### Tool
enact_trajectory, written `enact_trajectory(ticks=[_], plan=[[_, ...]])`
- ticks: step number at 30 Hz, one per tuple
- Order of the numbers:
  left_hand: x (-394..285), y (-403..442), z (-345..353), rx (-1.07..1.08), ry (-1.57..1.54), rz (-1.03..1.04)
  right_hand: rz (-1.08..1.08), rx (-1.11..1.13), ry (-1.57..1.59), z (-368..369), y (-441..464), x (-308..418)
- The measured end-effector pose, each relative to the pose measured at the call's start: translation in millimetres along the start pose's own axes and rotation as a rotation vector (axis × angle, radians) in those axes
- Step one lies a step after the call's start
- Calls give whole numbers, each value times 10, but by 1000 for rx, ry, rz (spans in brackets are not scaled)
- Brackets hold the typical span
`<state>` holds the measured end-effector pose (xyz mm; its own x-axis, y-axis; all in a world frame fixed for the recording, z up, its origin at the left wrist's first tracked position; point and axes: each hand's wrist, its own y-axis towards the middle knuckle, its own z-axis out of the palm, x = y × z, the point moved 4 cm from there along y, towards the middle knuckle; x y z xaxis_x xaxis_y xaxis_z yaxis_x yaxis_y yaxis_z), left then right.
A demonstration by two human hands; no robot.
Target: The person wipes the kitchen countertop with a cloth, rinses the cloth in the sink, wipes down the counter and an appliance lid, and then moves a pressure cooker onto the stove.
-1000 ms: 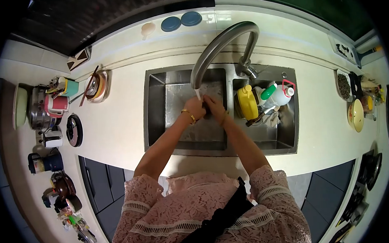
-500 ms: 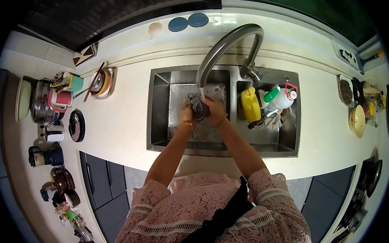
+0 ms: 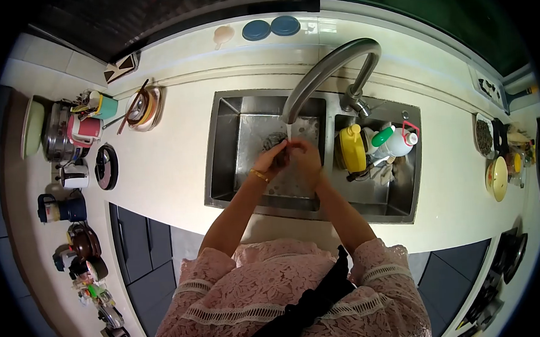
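Note:
A bunched dark grey cloth (image 3: 275, 140) is in the left basin of the steel sink (image 3: 224, 149), beneath the faucet (image 3: 323, 67). My left hand (image 3: 272, 160) is closed round it, and part of the cloth shows beyond the fingers. My right hand (image 3: 306, 159) meets the left one at the fingertips, its fingers curled in on the cloth between them; much of that cloth is hidden. A thin stream of water (image 3: 289, 131) falls from the spout onto the fingers.
The right basin holds a yellow jug (image 3: 352, 150), a white bottle with a red handle (image 3: 399, 141) and a green-capped bottle (image 3: 383, 136). Stacked bowls with chopsticks (image 3: 144, 111) stand left of the sink. Two blue lids (image 3: 285, 25) lie on the back ledge.
My hands have come closer together, and the right one has turned inward. Less of the cloth shows now. The whole view has shifted slightly.

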<state>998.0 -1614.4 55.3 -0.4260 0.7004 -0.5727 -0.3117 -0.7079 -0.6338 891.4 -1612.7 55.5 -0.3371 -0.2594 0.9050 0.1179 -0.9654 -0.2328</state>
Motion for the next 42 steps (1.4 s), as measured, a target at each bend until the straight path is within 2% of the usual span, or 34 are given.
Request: enact_trajectory(ticks=[1, 2, 3, 4, 5, 6, 7, 8, 10, 12, 13, 15, 16, 18, 19, 20, 21, 22, 23, 24, 25, 26, 27, 28, 29, 30, 31, 32, 33, 35, 37, 39, 42], plan=[[-15, -24, -38, -1, -2, -1, 64, -31, 115, -33, 44, 1], [18, -58, -24, 121, -203, -122, 65, -30, 115, -25, 90, 13], [66, -106, 6, 240, -408, -245, 224, 69, 277, 33, 117, -38], [101, -148, 22, 237, -412, -245, 383, 170, 439, 109, 115, -46], [132, -193, 85, 319, -478, -240, 387, 173, 440, 129, 138, -6], [150, -244, 139, 399, -543, -232, 517, 348, 531, 228, 118, 14], [190, -272, 136, 394, -545, -229, 645, 526, 621, 333, 80, 56], [216, -304, 152, 445, -592, -223, 650, 530, 622, 406, 85, 122], [230, -308, 112, 493, -648, -214, 492, 517, 406, 513, 128, 226], [277, -296, 40, 550, -651, -357, 482, 562, 327, 522, 229, 90], [251, -277, 5, 547, -657, -356, 463, 606, 248, 537, 277, 33], [249, -178, -142, 333, -187, -379, 447, 607, 197, 534, 366, -72], [241, -140, -162, 334, -191, -380, 427, 607, 147, 532, 390, -96], [185, -25, -286, 150, 299, -226, 466, 524, 157, 524, 435, -164], [226, 74, -340, 152, 298, -227, 501, 443, 170, 507, 454, -203], [223, 194, -417, 71, 594, -56, 504, 441, 170, 508, 452, -254], [208, 290, -475, -15, 886, 122, 497, 266, 220, 457, 477, -306], [166, 303, -419, -14, 887, 123, 484, 91, 270, 389, 510, -383], [80, 293, -336, -81, 1341, 299, 485, 90, 271, 370, 510, -460], [31, 261, -236, -150, 1792, 482, 403, -22, 286, 297, 510, -518], [-41, 199, -118, -144, 1793, 481, 317, -135, 300, 225, 516, -539], [-134, 118, 9, -187, 1818, 432, 317, -140, 301, 225, 500, -509], [-177, 77, 69, -231, 1841, 382, 317, -265, 247, 177, 470, -484], [-171, 111, 68, -225, 1841, 381, 316, -391, 192, 122, 439, -452], [-149, 177, 58, -173, 1865, 313, 314, -399, 194, 99, 448, -417], [-124, 232, 64, -120, 1888, 248, 441, -550, 347, 43, 439, -423], [-97, 247, 106, -105, 1893, 257, 563, -699, 502, -4, 405, -409], [-101, 225, 176, -155, 1801, 423, 553, -712, 508, -48, 394, -343], [-107, 197, 224, -203, 1701, 577, 587, -667, 562, -53, 364, -308], [-96, 181, 354, -151, 1729, 626, 616, -630, 619, -111, 293, -343], [-92, 223, 419, -109, 1753, 679, 274, -31, 862, -16, 353, -227], [-43, 314, 442, 1, 1979, 751, 284, -44, 904, -53, 310, -224], [-84, 250, 624, 10, 2022, 877, 268, -46, 944, -180, 356, -374]])
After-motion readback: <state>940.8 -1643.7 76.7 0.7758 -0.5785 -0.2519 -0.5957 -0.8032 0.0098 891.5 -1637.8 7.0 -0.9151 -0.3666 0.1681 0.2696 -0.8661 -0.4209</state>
